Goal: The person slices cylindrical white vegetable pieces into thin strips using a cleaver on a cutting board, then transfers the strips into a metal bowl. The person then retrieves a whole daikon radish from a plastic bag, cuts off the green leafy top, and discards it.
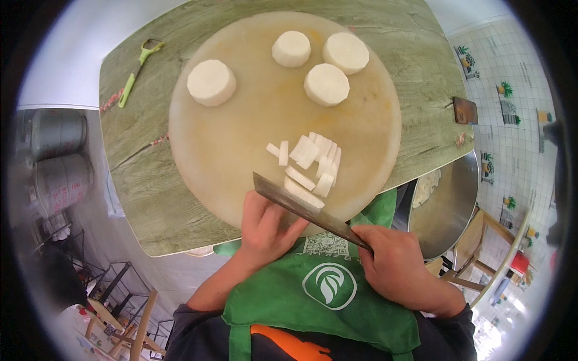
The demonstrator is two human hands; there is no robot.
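My right hand (394, 262) is closed round the handle of a cleaver (301, 207), whose wide blade slants up and left over the near part of a round cutting board (211, 156). Close against the blade's near side, my left hand (265, 231) has its fingers bent inward; the blade hides what lies under them. Just beyond the blade rests a thick white vegetable slice (303, 192), with a narrower slice (300, 177) behind it. Several cut white sticks (319, 153) lie loosely together farther out. At the board's far side sit thick peeled rounds (211, 83), probably white radish.
A green-handled peeler (138, 69) lies on the green wood-patterned table (138, 174) at the far left. On the right edge is a phone (465, 111). Below that edge, a large metal basin (448, 210) holds something pale. A wooden chair (481, 246) stands at right, and gas cylinders (63, 180) at left.
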